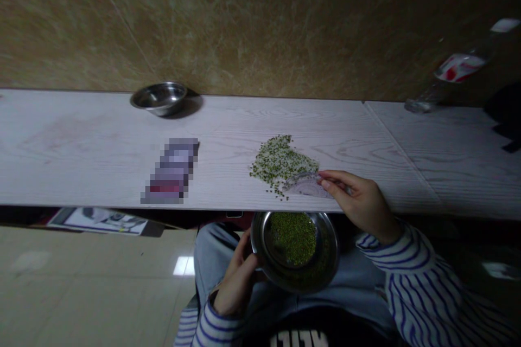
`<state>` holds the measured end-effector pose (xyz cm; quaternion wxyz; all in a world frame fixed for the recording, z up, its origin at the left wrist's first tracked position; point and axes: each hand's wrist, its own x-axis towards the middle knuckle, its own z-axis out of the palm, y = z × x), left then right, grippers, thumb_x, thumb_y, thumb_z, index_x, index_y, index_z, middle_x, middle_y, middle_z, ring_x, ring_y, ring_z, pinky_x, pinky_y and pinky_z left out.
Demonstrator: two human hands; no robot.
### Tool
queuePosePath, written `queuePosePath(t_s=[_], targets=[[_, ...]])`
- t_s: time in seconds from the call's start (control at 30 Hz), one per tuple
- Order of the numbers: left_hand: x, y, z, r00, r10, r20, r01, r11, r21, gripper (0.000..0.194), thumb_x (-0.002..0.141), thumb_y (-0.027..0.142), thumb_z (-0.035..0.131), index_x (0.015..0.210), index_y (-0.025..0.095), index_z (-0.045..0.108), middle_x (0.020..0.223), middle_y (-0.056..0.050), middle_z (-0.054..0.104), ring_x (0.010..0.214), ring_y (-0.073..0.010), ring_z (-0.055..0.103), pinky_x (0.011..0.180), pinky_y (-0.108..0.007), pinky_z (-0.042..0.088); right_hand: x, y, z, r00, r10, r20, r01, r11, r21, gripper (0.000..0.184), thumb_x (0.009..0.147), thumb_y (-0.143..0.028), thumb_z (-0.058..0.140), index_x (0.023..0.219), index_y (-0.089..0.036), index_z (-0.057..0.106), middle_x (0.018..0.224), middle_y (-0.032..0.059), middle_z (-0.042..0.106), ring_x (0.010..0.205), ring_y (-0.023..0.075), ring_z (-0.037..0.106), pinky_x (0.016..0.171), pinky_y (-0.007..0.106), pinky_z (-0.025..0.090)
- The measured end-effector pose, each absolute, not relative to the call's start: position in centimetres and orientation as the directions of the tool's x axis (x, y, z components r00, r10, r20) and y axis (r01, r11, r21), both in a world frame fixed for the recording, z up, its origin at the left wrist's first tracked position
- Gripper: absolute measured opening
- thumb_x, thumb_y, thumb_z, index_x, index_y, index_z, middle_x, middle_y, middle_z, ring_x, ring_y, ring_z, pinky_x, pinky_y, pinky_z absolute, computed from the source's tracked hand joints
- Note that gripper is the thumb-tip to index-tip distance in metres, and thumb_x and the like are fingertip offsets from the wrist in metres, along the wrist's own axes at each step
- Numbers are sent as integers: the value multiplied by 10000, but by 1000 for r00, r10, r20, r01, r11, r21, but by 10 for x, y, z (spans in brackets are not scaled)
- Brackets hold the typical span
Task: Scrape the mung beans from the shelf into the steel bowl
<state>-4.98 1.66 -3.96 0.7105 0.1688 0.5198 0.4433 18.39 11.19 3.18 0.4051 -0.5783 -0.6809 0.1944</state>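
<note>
My left hand (240, 276) grips the rim of a steel bowl (331, 244) held over my lap, just below the table's front edge. Green beans (293, 238), which look like mung beans, cover the bottom of that bowl. Pinched in my right hand (362, 200) is a clear plastic protractor (307, 185), its flat side toward the table's front edge. The protractor touches the near right side of a spread mix (280, 160) of green beans and white grains on the tabletop. A few beans lie loose at the near edge of this pile.
A second steel bowl (160, 98) stands against the wall at the back left. A blurred-out flat object (171, 171) lies left of the pile. A clear bottle (462, 68) with a red and white label stands at the back right, near something dark (507, 116).
</note>
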Motion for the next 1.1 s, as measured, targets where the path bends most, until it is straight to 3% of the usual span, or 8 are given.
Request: queuePosePath(t_s=[0.27, 0.67, 0.93, 1.1], targets=[[-50, 17, -35, 69, 811, -581, -453, 545, 706, 659, 673, 220, 658, 1314, 207, 502, 952, -53, 636, 708, -169, 539, 524, -258, 463, 179, 109, 32, -16, 953, 304, 613, 249, -749, 229, 819, -278, 617, 983, -183, 745, 920, 67, 765, 807, 206, 707, 757, 328, 587], [-52, 17, -40, 107, 814, -571, -454, 551, 700, 712, 691, 219, 642, 1366, 189, 417, 1243, -129, 580, 767, -181, 559, 561, -297, 508, 172, 108, 32, -41, 955, 294, 610, 257, -750, 226, 823, -262, 615, 989, -180, 745, 920, 64, 762, 829, 201, 702, 780, 317, 572], [-55, 17, -44, 105, 817, -567, -454, 547, 703, 707, 686, 215, 650, 1358, 195, 429, 979, -73, 625, 763, -205, 560, 579, -332, 526, 173, 119, 27, 8, 948, 319, 599, 251, -760, 242, 824, -256, 613, 1007, -155, 736, 937, 77, 761, 819, 195, 703, 758, 308, 573], [-56, 17, -46, 84, 819, -568, -480, 532, 697, 709, 689, 232, 664, 1357, 191, 430, 1025, -83, 617, 747, -198, 556, 569, -327, 520, 175, 116, 31, 36, 947, 321, 591, 239, -770, 233, 823, -256, 620, 1002, -161, 736, 930, 78, 762, 778, 188, 702, 692, 291, 577]])
